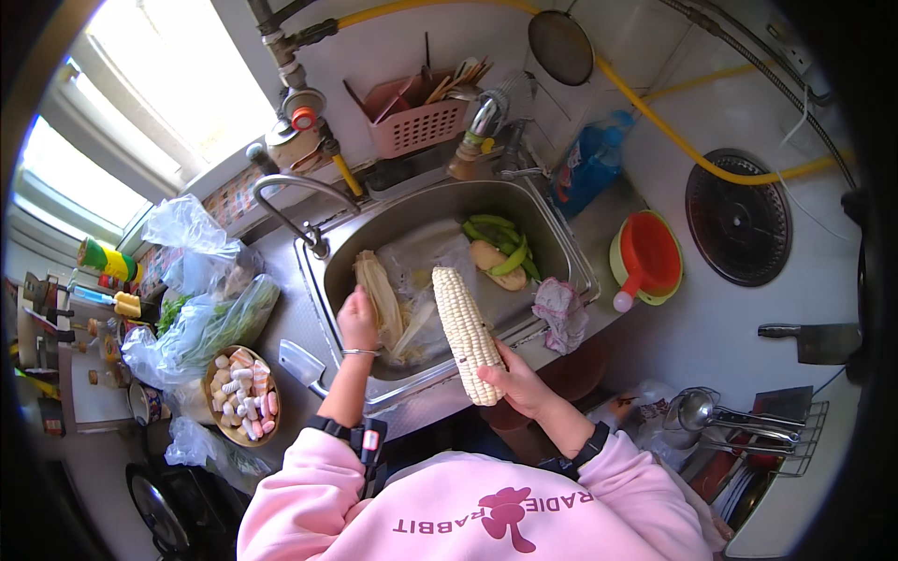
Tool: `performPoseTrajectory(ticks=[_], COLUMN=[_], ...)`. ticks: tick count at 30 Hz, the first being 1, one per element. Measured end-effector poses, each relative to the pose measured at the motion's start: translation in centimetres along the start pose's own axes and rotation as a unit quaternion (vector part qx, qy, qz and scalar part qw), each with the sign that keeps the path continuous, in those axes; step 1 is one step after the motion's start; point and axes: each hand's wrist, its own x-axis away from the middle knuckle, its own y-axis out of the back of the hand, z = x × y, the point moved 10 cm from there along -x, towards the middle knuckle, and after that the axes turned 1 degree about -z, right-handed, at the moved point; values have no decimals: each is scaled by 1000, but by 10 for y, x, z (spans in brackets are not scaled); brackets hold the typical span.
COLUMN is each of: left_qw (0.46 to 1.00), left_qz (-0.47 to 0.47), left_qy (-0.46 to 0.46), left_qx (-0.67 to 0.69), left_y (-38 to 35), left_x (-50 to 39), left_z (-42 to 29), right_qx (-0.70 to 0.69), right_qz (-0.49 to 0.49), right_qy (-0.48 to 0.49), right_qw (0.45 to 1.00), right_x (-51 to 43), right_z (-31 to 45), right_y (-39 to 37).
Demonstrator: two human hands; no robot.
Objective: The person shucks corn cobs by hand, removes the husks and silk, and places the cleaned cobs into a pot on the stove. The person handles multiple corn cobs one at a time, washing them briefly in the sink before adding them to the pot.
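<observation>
An ear of white corn (pixel 463 329) with its kernels bare is gripped near its lower end by my right hand (pixel 518 382). The cob tilts over the front rim of the stainless steel sink (pixel 449 390). My left hand (pixel 357 321) is curled at the sink's left side, against a pale corn husk (pixel 379 291); its fingertips are hidden, so whether it grips the husk is unclear. More husk strips and corn silk lie below it in the sink. A clear plastic bag (pixel 421 259) lies on the sink bottom. Green pods (pixel 501 235) and a potato-like tuber (pixel 501 270) rest at the back right.
A cleaver (pixel 303 363) and a bowl of cut food pieces (pixel 242 396) lie left, beside bagged greens (pixel 224 315). The faucet (pixel 302 179) arches over the sink's left corner. A crumpled cloth (pixel 560 315) drapes the right rim, near a red dipper (pixel 652 245).
</observation>
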Motion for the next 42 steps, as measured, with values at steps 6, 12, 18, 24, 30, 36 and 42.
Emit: performPoseTrajectory(ticks=[6,12,18,24,30,36,42], left_qw=[970,867,773,748,801,893,942], left_qz=[239,387,301,266,217,7,-274], left_qy=[25,248,366,338,275,180,43], left_qx=[25,190,421,506,486,413,189], left_y=[-36,-78,-72,0,129,342,618], left_x=[3,96,130,131,154,228,398], left_z=[44,25,-12,-17,-32,-47,-67], right_qx=[27,525,315,-59,782,519,571], right_qz=[-27,-181,-64,73,-83,-91,-52], right_qy=[7,170,131,-32,214,207,221], right_qw=[999,814,938,995,580,824,789], right_x=[3,-10,-42,-114,-135,-156,-98], right_z=[3,37,52,33,5,1,-21], right_y=[31,28,-11,5,33,57,-70])
